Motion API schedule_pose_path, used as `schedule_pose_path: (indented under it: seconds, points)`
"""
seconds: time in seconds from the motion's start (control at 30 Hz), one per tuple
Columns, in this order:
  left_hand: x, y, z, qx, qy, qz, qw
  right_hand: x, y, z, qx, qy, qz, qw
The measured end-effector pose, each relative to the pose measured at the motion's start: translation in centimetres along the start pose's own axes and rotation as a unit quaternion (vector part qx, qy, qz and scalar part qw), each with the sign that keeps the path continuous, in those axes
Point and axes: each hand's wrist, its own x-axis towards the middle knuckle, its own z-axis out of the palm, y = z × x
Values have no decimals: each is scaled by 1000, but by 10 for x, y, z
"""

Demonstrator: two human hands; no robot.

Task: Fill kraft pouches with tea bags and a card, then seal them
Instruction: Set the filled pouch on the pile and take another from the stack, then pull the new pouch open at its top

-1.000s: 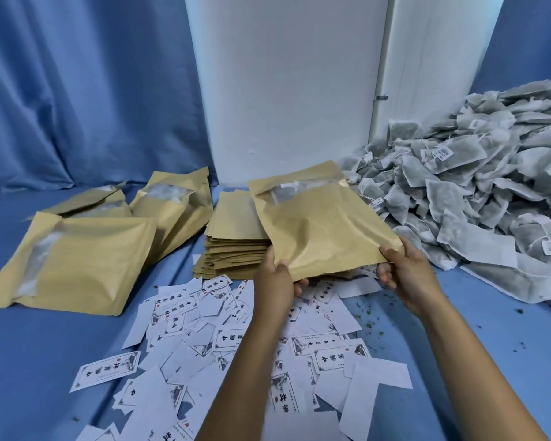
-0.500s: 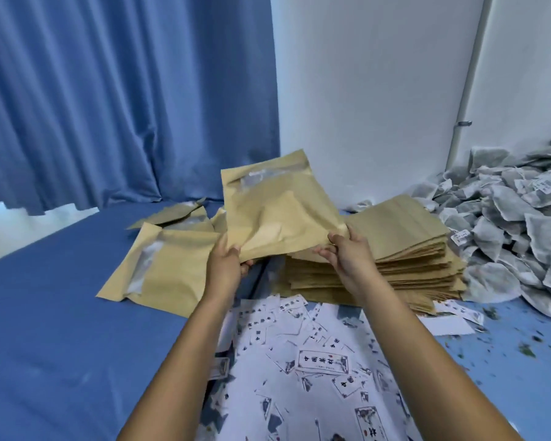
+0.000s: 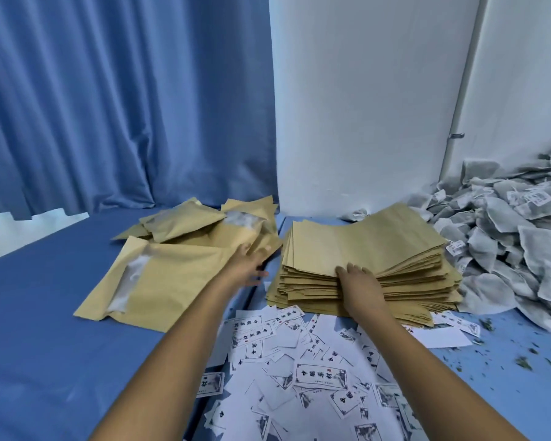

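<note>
- Several filled pouches (image 3: 172, 275) lie toward the surface's far-left side; left hand (image 3: 247, 265) rests spread on them.
- Right hand (image 3: 358, 281) fingers the tall empty-pouch stack (image 3: 363, 246): most work remains.
- Cards (image 3: 320, 375) and tea bags (image 3: 506, 237) plentiful.

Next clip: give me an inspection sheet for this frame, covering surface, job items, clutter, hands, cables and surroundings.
Surface: blue cloth.
Job items: filled pouches piled at left; stack of flat pouches in the middle; tea bags heaped at right; cards scattered near.
Clutter: tea crumbs on the cloth at right.
Hands: left hand open, at the filled pile; right hand grips the stack's near edge.
Cables: nothing seen.
Surroundings: blue curtain, white wall.
</note>
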Motion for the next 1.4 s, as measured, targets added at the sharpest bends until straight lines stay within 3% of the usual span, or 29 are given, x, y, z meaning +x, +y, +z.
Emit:
schedule_pose_path:
  seconds: [0.1,0.27,0.43,0.53,0.63,0.7,0.77,0.83,0.9,0.97,1.0,1.07,1.13,1.2,1.27,1.33,1.4]
  points:
    - [0,-1,23,91,17,34,995,-6,1,-3,-10,24,-13,1000]
    - [-1,-1,53,63,8,3,998,-12,14,-11,-11,6,-5,1000]
    - [-7,-2,73,130,90,27,987,-26,23,-15,-6,-15,-56,998]
    - [-8,-5,80,199,115,35,973,-47,27,-9,127,12,-90,988]
    - [-9,-3,78,279,91,-1,956,-62,51,-16,393,123,18,911]
    - [-13,1,69,290,26,-46,955,-64,79,-26,432,215,154,862]
    - [-23,10,54,313,-52,-92,944,-66,108,-35,456,183,284,823]
    - [-35,18,44,360,-115,-124,917,-69,129,-36,543,113,348,756]
    - [-50,26,43,408,-166,-159,883,-77,136,-35,659,63,329,674]
    - [-63,32,52,472,-185,-186,841,-88,139,-30,708,2,284,646]
    - [-67,34,61,537,-160,-179,809,-94,141,-29,720,-31,264,641]
    - [-77,36,84,680,-29,-104,725,-106,145,-27,746,-73,233,620]
    - [-93,36,119,747,72,-12,660,-116,149,-22,767,-75,231,593]
    - [-109,26,161,784,107,84,606,-126,151,-16,759,-90,227,604]
    - [-129,13,207,762,68,167,621,-135,153,-10,749,-124,202,619]
    - [-148,-2,249,675,-28,217,705,-143,157,-4,746,-139,188,624]
    - [-162,-17,281,590,-162,168,773,-149,163,2,747,-126,193,623]
